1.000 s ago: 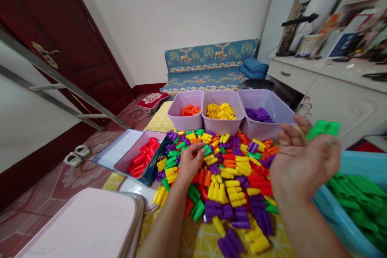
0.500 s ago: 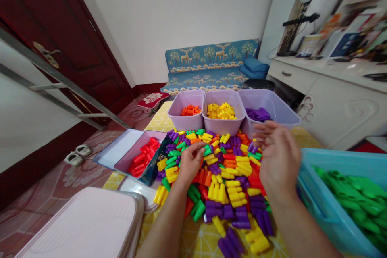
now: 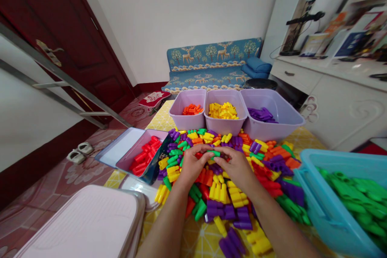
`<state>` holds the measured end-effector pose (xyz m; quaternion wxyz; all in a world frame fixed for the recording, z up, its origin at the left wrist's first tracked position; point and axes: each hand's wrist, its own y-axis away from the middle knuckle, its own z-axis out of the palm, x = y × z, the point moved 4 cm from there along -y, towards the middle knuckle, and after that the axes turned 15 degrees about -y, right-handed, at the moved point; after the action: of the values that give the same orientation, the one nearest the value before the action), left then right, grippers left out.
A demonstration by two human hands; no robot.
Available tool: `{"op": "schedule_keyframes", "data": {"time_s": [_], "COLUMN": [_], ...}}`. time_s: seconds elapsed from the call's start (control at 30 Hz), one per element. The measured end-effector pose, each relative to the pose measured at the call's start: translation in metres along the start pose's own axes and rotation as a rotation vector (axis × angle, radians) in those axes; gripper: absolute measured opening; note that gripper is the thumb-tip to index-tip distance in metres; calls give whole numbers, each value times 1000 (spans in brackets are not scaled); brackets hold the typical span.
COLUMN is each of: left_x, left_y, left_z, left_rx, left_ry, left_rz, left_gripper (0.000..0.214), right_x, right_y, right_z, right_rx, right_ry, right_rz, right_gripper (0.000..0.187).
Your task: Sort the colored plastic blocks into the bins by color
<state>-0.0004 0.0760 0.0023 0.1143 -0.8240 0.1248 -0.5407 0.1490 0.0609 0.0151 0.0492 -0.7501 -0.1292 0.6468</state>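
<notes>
Head view: both hands (image 3: 193, 165) grip a green block (image 3: 215, 153) lying directly between them.

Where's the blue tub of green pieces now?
In the head view, the blue tub is at right, beside the mixed pile, nearer than the purple-piece bin.

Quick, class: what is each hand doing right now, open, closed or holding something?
Left hand: closed, holding a green piece.
Right hand: closed, holding the same green piece.
</notes>
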Motion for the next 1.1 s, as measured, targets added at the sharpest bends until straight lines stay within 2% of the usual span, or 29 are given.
{"op": "schedule_keyframes", "data": {"time_s": [0.2,0.27,0.33,0.47,0.63,0.73,0.87,1.0,1.1], "left_x": [0,-1,-4,-6,-2,-1,-4,-6,-7], "left_y": [0,-1,-2,-3,-4,-4,-3,-1,1], "left_z": [-1,-3,-6,-13,-15,-14,-13,-13,-11], "left_rx": [12,50,104,215,283,299,304,324,290], "left_ry": [-30,-60,-103,-227,-388,-468,-523,-647,-859], "left_rz": [21,23,20,49,159,168,134,113,38], "left_gripper": [15,16,17,15,14,16,18,30,47], "right_x": [7,8,5,-22,-66,-75,-74,-64,-47], "right_y": [0,-1,-2,1,18,26,30,27,15], "right_z": [1,0,-7,-34,-72,-89,-98,-92,-81], "right_rx": [19,29,95,403,868,1026,1043,1014,873], "right_ry": [-61,-123,-230,-446,-643,-711,-764,-687,-495], "right_rz": [85,106,93,-67,-476,-562,-582,-555,-418], "right_gripper": [22,19,18,26,20,16,29,32,31]}}
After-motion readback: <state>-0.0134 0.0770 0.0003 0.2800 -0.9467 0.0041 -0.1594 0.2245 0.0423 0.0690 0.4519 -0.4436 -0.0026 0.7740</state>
